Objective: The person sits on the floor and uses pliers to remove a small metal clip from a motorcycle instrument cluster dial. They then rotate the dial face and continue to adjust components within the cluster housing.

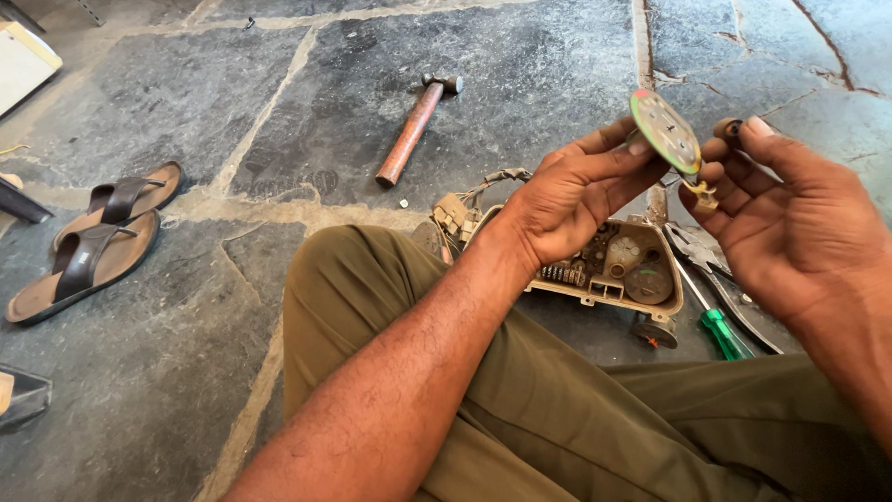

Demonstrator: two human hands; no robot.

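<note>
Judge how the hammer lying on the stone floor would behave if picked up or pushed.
The hammer probably feels head-heavy, given its metal head on a slim wooden handle. Pushed, it would likely pivot or slide rather than roll, since the crosswise head blocks rolling.

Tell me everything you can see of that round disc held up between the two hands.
The round disc is thin and flat, greenish with a bright green rim, a red patch at its upper edge and small dark dots on its face. It looks worn and is tilted, face toward the camera. The left hand pinches its left edge; the right hand meets its lower right edge, where a small brass-coloured piece hangs. It is held above the open beige housing on the floor.
</note>
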